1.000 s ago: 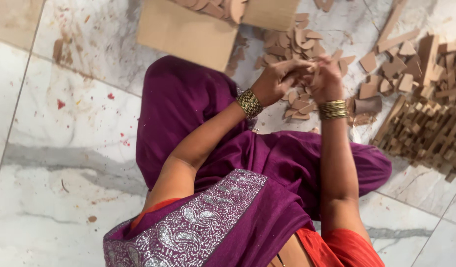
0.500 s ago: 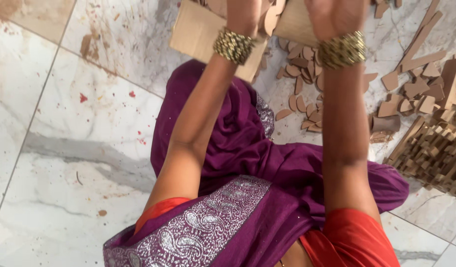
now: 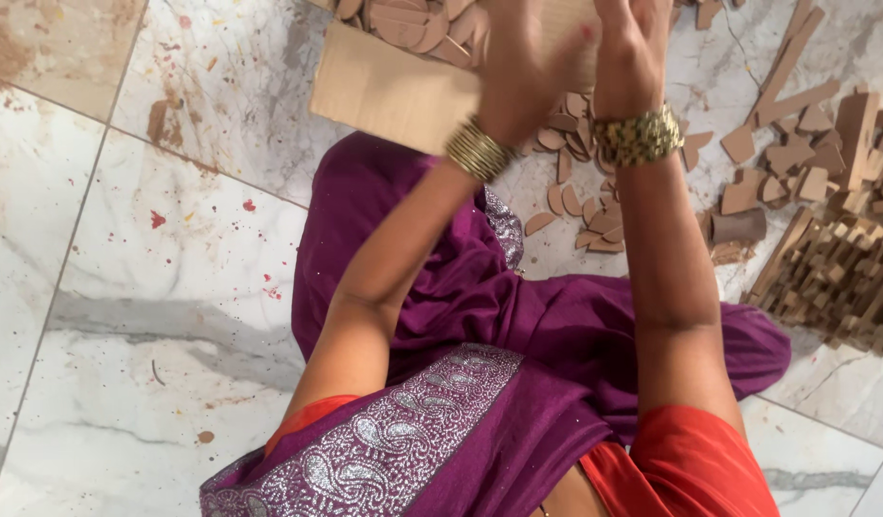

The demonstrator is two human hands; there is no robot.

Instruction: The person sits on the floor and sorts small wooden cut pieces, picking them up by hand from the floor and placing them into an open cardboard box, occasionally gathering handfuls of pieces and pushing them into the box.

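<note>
My left hand (image 3: 520, 69) and my right hand (image 3: 633, 43) are stretched out side by side at the top of the view, both blurred by motion. They hover over the near edge of a flat cardboard sheet (image 3: 384, 91) that carries several flat, rounded brown pieces (image 3: 403, 19). Gold bangles circle both wrists. The fingers look curled, but I cannot make out whether anything is in them. Below the hands, loose brown cardboard cut-outs (image 3: 580, 206) lie scattered on the floor beside my purple-draped knee.
I sit on a white marble floor (image 3: 173, 316) with paint specks and stains. At the right lies a heap of cardboard offcuts (image 3: 805, 153) and a stacked lattice of small brown pieces (image 3: 834, 278). A short cardboard tube (image 3: 738, 227) lies among them.
Both hands have risen from the scattered pieces near my knee and reached forward over the cardboard sheet. The view has tilted with them.
</note>
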